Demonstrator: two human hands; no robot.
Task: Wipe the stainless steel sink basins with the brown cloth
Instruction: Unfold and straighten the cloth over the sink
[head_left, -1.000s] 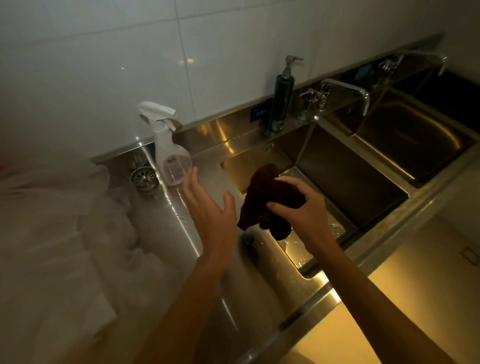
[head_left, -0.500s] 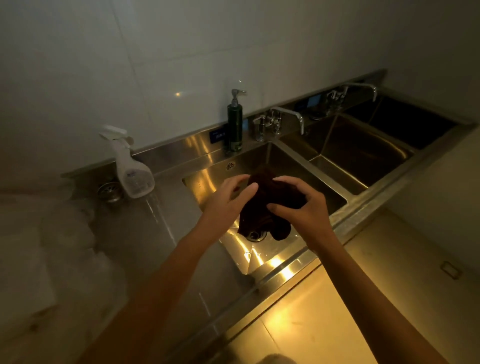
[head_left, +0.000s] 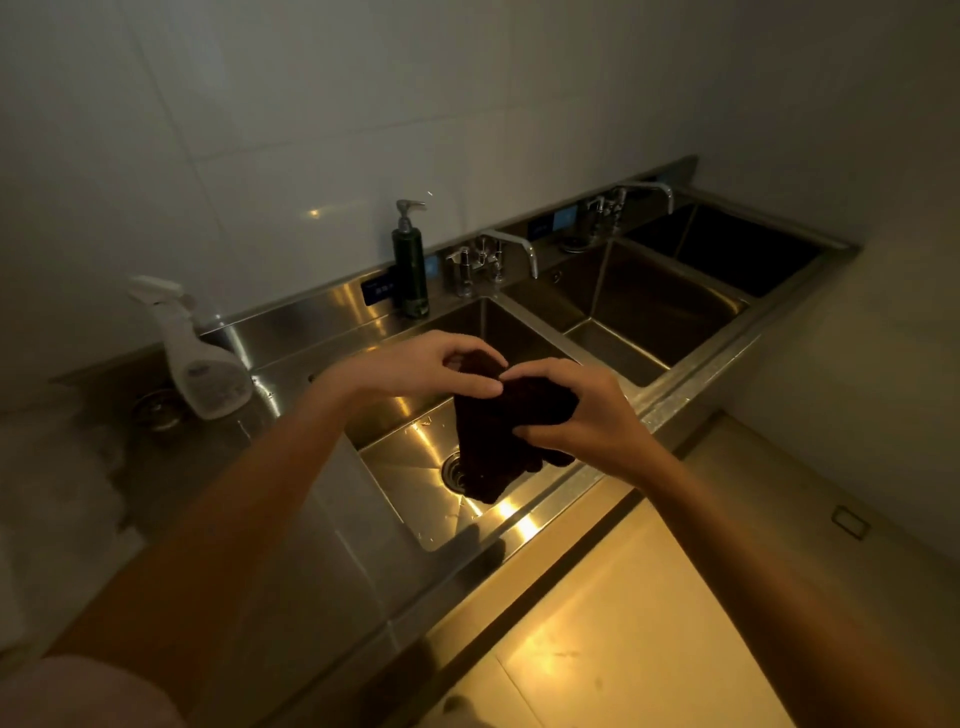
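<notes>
The dark brown cloth (head_left: 498, 441) hangs bunched above the nearest stainless steel basin (head_left: 410, 467), covering part of its round drain (head_left: 453, 470). My right hand (head_left: 576, 410) grips the cloth's right side from above. My left hand (head_left: 431, 366) pinches the cloth's upper left corner between thumb and fingers. Both hands hover over the basin, clear of the steel. A second basin (head_left: 649, 317) and a third basin (head_left: 727, 249) lie further right.
A white spray bottle (head_left: 200, 358) stands on the steel counter at left, beside a small round strainer (head_left: 156, 408). A dark green pump bottle (head_left: 410, 267) sits on the back ledge. Faucets (head_left: 506, 249) (head_left: 644, 195) rise behind the basins. Pale crumpled material (head_left: 47, 493) covers the far left.
My left hand has come across from the counter side and taken hold of the cloth's top corner. The view has shifted back and right, showing more of the basins.
</notes>
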